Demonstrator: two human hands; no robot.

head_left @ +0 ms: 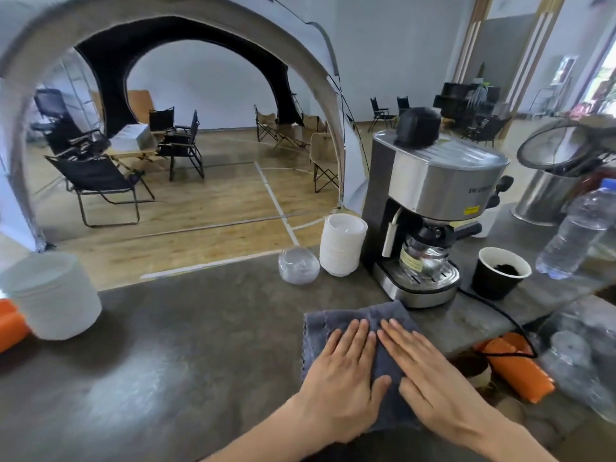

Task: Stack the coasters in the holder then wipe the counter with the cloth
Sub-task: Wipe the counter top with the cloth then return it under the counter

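While flat, both hands (pixel 383 371) press cloth (pixel 353 320).

Plush grey cloth (pixel 360 331) on matt, mottled stone-like counter (pixel 186 345); brushed-metal coffee machine (pixel 443 181).

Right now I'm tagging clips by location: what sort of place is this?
Probably a makeshift coffee bar in an indoor hall: a steel espresso machine and stacked white paper cups on a grey stone counter, folding camp chairs beyond.

A single head-worn wide-angle view looks forward and down from close above the desk (pixel 166 361), taking in both hands at the bottom edge and the room beyond.
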